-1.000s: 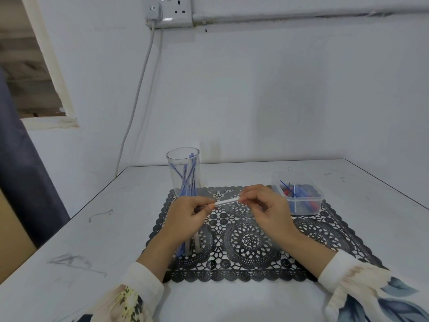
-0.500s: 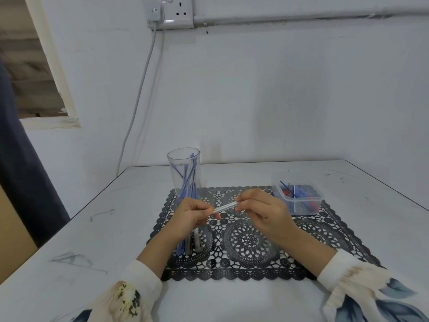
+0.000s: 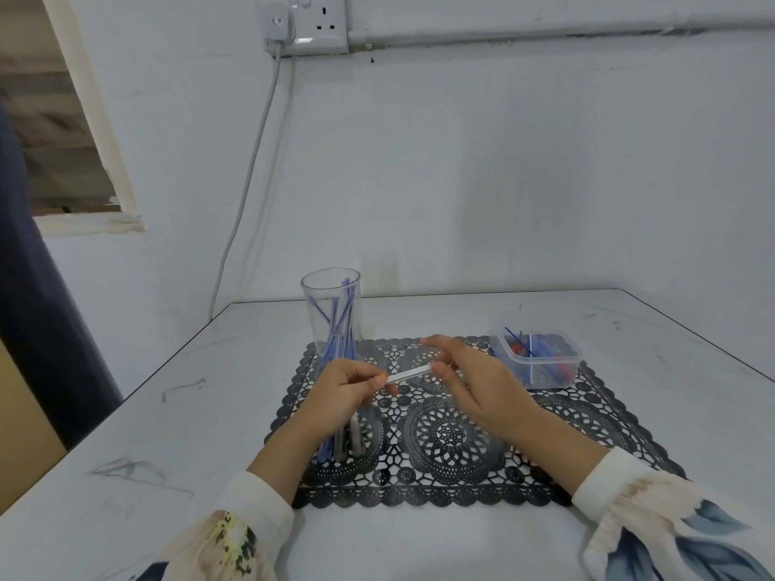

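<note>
My left hand [image 3: 339, 392] pinches the left end of a thin clear pen barrel [image 3: 409, 374] above a black lace mat [image 3: 453, 467]. My right hand [image 3: 482, 383] hovers at the barrel's right end with its fingers loosely spread; the thumb tip is close to the barrel, and I cannot tell if it touches. A clear tumbler [image 3: 331, 312] with several blue refills stands at the mat's far left. Several blue and grey pen parts [image 3: 346, 442] lie on the mat, partly hidden under my left wrist.
A clear plastic box [image 3: 539, 364] with blue and red pieces sits at the mat's far right. The mat lies on a white table [image 3: 167, 434] against a white wall. A socket [image 3: 312, 27] with a cable hangs above.
My right hand has let go of the barrel's right end and spread its fingers. My left hand still holds the barrel, now slightly lower.
</note>
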### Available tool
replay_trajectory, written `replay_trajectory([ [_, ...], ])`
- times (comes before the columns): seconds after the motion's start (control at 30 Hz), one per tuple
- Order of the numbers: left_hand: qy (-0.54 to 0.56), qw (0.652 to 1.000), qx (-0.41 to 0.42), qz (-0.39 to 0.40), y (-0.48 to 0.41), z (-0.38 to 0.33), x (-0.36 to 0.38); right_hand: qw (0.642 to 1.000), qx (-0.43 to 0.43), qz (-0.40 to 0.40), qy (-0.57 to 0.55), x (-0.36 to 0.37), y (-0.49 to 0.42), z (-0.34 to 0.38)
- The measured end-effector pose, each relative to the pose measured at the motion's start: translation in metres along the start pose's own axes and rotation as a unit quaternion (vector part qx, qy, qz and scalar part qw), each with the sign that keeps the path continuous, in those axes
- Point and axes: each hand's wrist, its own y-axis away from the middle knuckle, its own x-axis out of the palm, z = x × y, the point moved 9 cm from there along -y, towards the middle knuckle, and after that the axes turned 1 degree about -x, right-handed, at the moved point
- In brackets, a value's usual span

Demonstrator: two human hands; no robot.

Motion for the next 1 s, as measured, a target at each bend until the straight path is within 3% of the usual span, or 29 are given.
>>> replay_trajectory([
  [0.37,-0.066,0.997,0.032,-0.010,0.001,-0.003,-0.002,0.993,-0.024,-0.001,0.118,0.006,0.000,-0.012],
  [0.53,-0.110,0.993,0.042,-0.021,0.002,-0.006,-0.003,0.995,0.039,0.028,0.086,0.005,0.002,-0.018],
  [0.8,-0.163,0.984,0.056,-0.034,0.003,-0.008,-0.005,0.992,0.005,0.021,0.121,0.007,-0.001,-0.014],
  [1.0,-0.169,0.982,0.068,-0.045,0.004,-0.012,-0.007,0.993,0.042,0.063,0.086,0.009,0.001,-0.020],
])
